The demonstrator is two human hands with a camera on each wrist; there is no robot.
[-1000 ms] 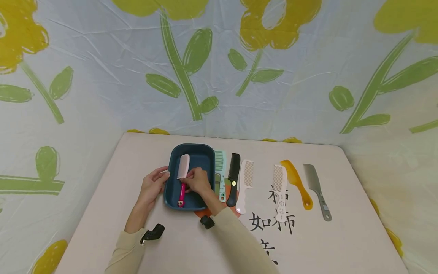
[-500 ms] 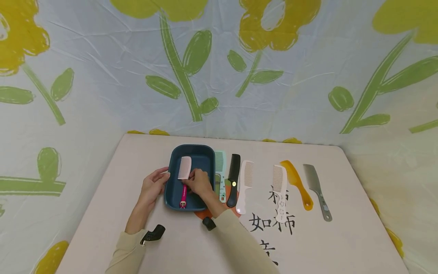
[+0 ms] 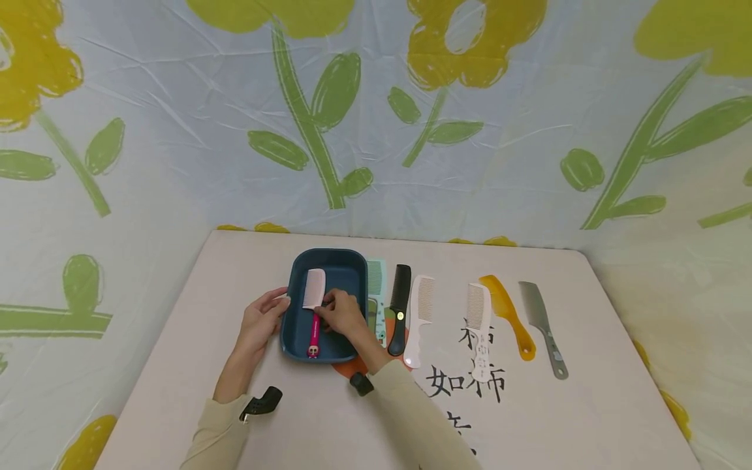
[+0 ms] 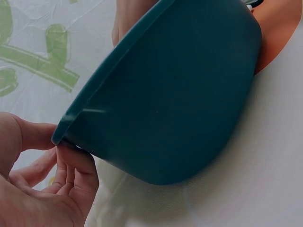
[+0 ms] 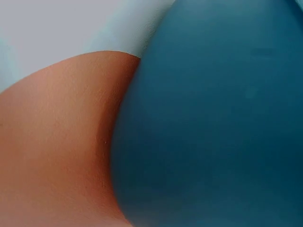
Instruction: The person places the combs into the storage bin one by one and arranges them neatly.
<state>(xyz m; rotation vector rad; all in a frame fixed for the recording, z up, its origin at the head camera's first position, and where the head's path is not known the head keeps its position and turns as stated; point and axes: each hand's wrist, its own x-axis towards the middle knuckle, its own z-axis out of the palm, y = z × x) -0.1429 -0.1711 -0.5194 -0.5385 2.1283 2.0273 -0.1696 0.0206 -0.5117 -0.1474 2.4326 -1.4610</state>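
A dark blue basin (image 3: 346,360) stands at the left of the table. My left hand (image 3: 264,318) is at its left side; in the left wrist view the thumb and forefinger of that left hand (image 4: 52,184) pinch the basin's rim (image 4: 102,78). Inside the basin is a comb (image 3: 314,288) with a pale pink toothed head and a magenta handle, a small cartoon figure at its end. My right hand (image 3: 346,314) reaches over the near right rim and pinches the comb where head meets handle. The right wrist view holds only the basin's outer wall (image 5: 208,118) and the tabletop beside it, no fingers.
Right of the basin lie a mint comb (image 3: 376,277), partly hidden by it, a black comb (image 3: 400,300) and a white comb (image 3: 419,320). Farther right are another white comb (image 3: 479,310), an orange comb (image 3: 508,313) and a grey comb (image 3: 543,326). The table (image 3: 593,411) bears printed characters.
The pink comb's head first turned to show its flat side more, then shifted slightly left, with my right hand still pinching it. My left hand has stayed at the basin's rim.
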